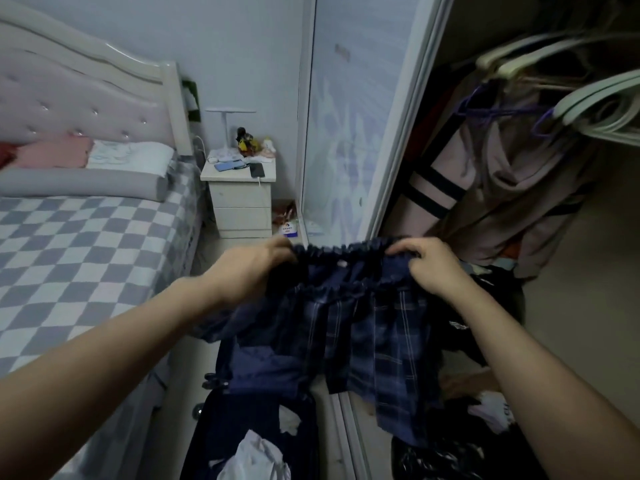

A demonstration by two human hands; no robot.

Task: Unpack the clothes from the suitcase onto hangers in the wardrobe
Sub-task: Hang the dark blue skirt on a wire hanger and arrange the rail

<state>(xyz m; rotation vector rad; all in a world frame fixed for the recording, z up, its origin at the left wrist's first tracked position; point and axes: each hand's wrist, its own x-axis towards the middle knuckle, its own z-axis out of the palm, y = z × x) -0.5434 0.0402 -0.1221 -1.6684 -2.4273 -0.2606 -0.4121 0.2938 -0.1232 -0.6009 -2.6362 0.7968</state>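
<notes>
A: Fingers of the left hand (258,263) and the right hand (431,266) are curled tight over the elastic waistband, 1 at each end, and the navy plaid skirt (367,327) hangs stretched between them at chest height in front of the wardrobe opening.

B: How's it going to handle?

A: Light and floppy, I'd say. The pleats droop straight down, no stiffness at all. The gathered waistband is the place to hold it; pinch the hem and it would just fold over.

B: What's around?

A: The open suitcase (221,441) sits on the floor right below, with pale garments in it. To the right, white hangers (602,105) crowd the rail, a purple hanger (491,110) among them.

B: Anything in the way?

A: The pinkish hoodie (502,188) already hanging there fills the near space, and dark clothes are heaped on the wardrobe floor. The sliding door (360,116) edges in from the left.
</notes>
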